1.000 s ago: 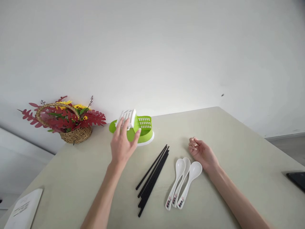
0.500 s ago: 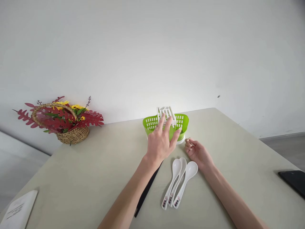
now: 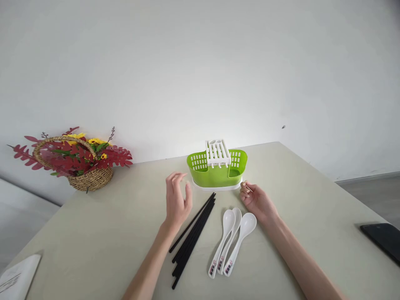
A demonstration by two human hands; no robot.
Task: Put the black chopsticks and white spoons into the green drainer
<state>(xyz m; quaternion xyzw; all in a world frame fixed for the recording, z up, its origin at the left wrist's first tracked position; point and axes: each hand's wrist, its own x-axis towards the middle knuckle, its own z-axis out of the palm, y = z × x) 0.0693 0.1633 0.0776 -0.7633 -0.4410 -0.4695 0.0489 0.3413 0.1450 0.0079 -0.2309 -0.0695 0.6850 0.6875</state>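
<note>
A green cutlery holder with a white slotted insert stands on a white base at the back middle of the table. My left hand hovers just left of it, fingers apart and holding nothing. Several black chopsticks lie in a bundle right of that hand. Three white spoons lie side by side beyond the chopsticks. My right hand rests on the table by the holder's right end, palm up, fingers loosely curled, with nothing visible in them.
A wicker basket of red leaves and yellow flowers sits at the back left against the wall. A white paper lies at the front left corner. A black phone lies at the right edge.
My left hand slid the green holder from the back left to the middle, let go of it and drew back to the left. My right hand barely moved.
</note>
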